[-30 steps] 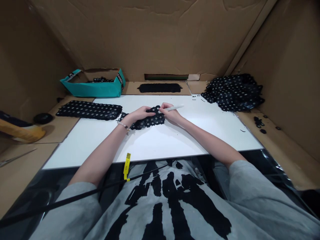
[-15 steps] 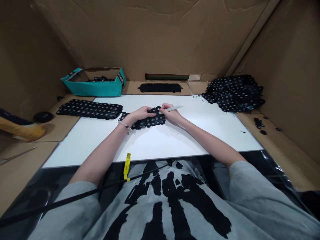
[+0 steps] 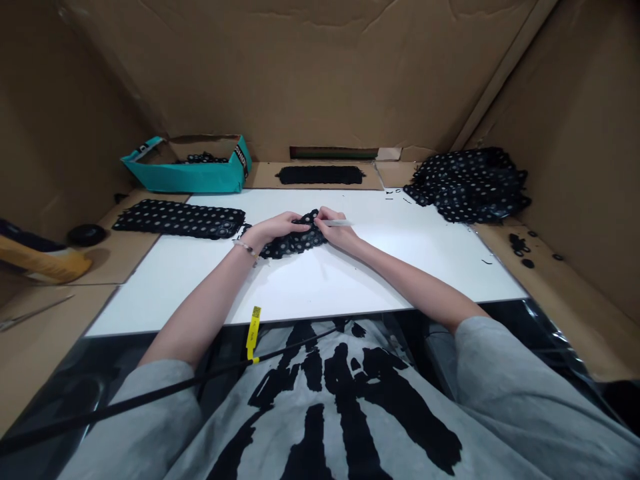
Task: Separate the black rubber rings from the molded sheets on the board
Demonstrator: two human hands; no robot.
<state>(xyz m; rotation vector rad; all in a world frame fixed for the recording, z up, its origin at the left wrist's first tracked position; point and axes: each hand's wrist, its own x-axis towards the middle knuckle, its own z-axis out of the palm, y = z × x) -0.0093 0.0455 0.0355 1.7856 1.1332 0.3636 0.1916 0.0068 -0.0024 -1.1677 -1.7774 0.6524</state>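
Note:
In the middle of the white board lies a black sheet dotted with round pale spots or holes [image 3: 295, 247], its edges ragged. My left hand [image 3: 279, 228] grips its upper left part, thumb stretched along the top and the other fingers curled around the edge. Pinched in my right hand [image 3: 336, 231] is a white pen-like tool [image 3: 342, 223], its tip at the sheet's upper right corner. Whether the tip goes into a spot is too small to tell.
A longer dotted black sheet [image 3: 180, 219] lies at left, below a teal box [image 3: 190, 177]. A plain black strip [image 3: 321, 175] is at the back. Crumpled dotted sheets [image 3: 467, 183] pile up at right, near small black rings [image 3: 519, 245]. Tweezers [image 3: 37, 311] lie far left. Cardboard walls surround the board.
The right end of the sheet now bends upward. My right hand has shifted slightly left and up, and the white tool lies flatter, its back end lower.

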